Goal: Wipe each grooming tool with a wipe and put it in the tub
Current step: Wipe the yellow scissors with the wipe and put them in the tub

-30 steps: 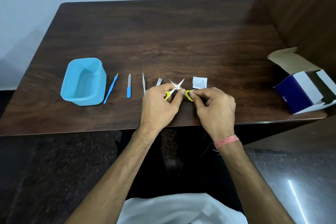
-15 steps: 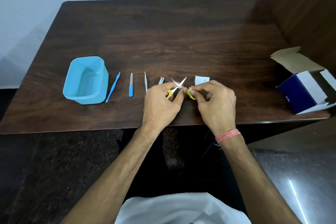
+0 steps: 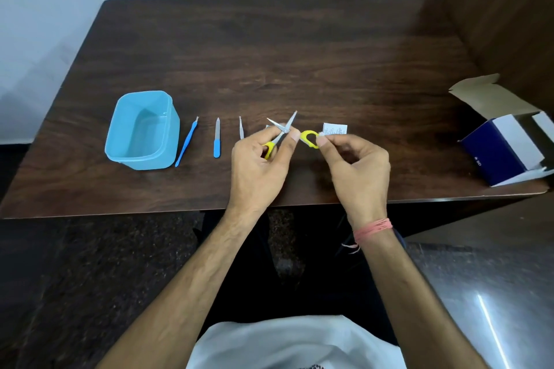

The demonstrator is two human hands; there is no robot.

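The head view shows a small pair of scissors (image 3: 284, 129) with yellow handles held just above the near part of the dark wooden table (image 3: 299, 54), its two silver blades spread apart in a V that points away from the person. The left hand (image 3: 259, 171) grips one yellow handle loop, fingers and thumb curled round it, and its forefinger tip lies up against the pivot. The right hand (image 3: 358, 171) pinches the other yellow loop between thumb and forefinger, the remaining fingers curled beneath. Just beyond the right hand's fingertips lies a small white wipe sachet (image 3: 335, 129), flat on the table. Just left of the left hand a pair of tweezers (image 3: 241, 131) lies with its tip pointing away, its near end hidden by the knuckles. Further left lies a nail file (image 3: 217, 138) with a blue handle, then a thin blue cuticle tool (image 3: 186, 142), slightly slanted. Beyond those, well to the left of both hands, the light blue plastic tub (image 3: 143, 130) stands upright. Far to the right of the right hand, at the table's edge, an open blue and white cardboard box (image 3: 506, 147) lies with its flap raised.
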